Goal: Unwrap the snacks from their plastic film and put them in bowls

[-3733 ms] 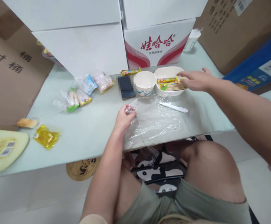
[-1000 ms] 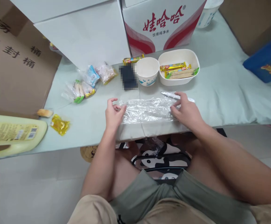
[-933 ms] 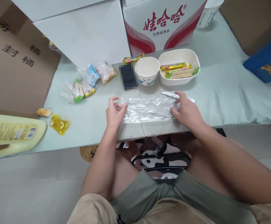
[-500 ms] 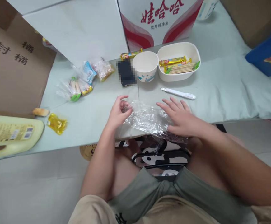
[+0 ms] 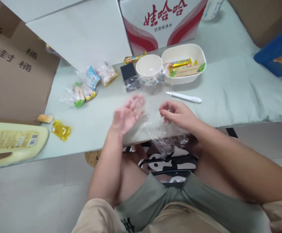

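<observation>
At frame centre the bare left hand (image 5: 126, 116) spreads its grip apart, while the right hand (image 5: 176, 113) clamps its grip on crumpled transparent plastic film (image 5: 168, 144) below, near the pale-green tabletop (image 5: 240, 94)

Shows soft, fairly even indoor light, moderately bright, with the source out of view. Turns dim below the counter (image 5: 240, 94). Casts only faint, soft-edged shadow under the white tub (image 5: 186, 81). Catches small white glints on the plastic film (image 5: 166, 142). Smears the left fingers (image 5: 136, 100) with motion blur; renders the right fingers (image 5: 169, 105) more clearly. Looks slightly soft overall, leaving the jug (image 5: 16, 140) label's small print unreadable. Leans and stretches the cardboard box (image 5: 14, 90) near the edge.
</observation>
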`<action>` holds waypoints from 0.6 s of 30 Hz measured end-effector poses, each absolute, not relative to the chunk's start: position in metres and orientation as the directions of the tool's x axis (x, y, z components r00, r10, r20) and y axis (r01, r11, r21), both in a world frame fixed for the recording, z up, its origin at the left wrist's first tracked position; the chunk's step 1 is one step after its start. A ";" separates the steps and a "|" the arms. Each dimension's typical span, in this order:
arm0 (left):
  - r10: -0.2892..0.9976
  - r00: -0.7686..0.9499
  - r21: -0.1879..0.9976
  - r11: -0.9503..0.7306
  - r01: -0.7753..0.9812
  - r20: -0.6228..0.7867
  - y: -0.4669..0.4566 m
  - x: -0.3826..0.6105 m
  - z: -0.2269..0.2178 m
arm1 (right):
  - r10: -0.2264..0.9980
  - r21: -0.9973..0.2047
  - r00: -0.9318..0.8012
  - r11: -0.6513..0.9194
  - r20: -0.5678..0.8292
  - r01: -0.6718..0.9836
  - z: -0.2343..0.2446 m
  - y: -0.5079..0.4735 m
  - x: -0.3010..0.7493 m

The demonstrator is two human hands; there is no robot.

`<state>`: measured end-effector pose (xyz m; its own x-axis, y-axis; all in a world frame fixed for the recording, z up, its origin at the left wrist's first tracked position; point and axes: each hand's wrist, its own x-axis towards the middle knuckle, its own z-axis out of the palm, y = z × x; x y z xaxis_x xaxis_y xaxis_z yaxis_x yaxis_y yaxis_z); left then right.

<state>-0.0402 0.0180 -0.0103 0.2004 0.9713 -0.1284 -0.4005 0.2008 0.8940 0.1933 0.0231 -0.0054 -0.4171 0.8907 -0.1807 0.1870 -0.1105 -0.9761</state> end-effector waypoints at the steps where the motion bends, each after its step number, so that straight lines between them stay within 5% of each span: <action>1: 0.940 0.281 0.917 0.276 -0.290 -0.194 0.017 -0.035 -0.013 | 0.906 -0.977 -0.374 -0.151 -0.199 0.152 -0.005 0.022 0.192; 4: 0.904 0.304 0.949 0.315 -0.001 -0.299 0.016 -0.023 -0.022 | 0.892 -0.968 -0.375 -0.234 -0.252 0.093 -0.007 0.022 0.188; 8: 0.932 0.250 0.947 0.200 0.252 -0.263 0.019 -0.025 -0.025 | 0.888 -0.953 -0.351 -0.255 -0.297 0.161 -0.013 0.026 0.187; 14: 0.976 0.117 0.978 0.168 0.127 -0.183 0.019 -0.046 -0.017 | 0.860 -0.954 -0.414 -0.279 -0.297 0.107 -0.011 0.026 0.192; 18: 0.954 0.150 0.966 0.257 0.026 -0.258 0.015 -0.057 -0.011 | 0.830 -0.961 -0.489 -0.270 -0.267 0.067 -0.007 0.024 0.196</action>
<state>-0.0567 0.0152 -0.0107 0.1499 0.9544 -0.2582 0.0258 0.2573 0.9660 0.1959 0.0239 -0.0075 -0.4890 0.8303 -0.2673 0.0667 -0.2699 -0.9606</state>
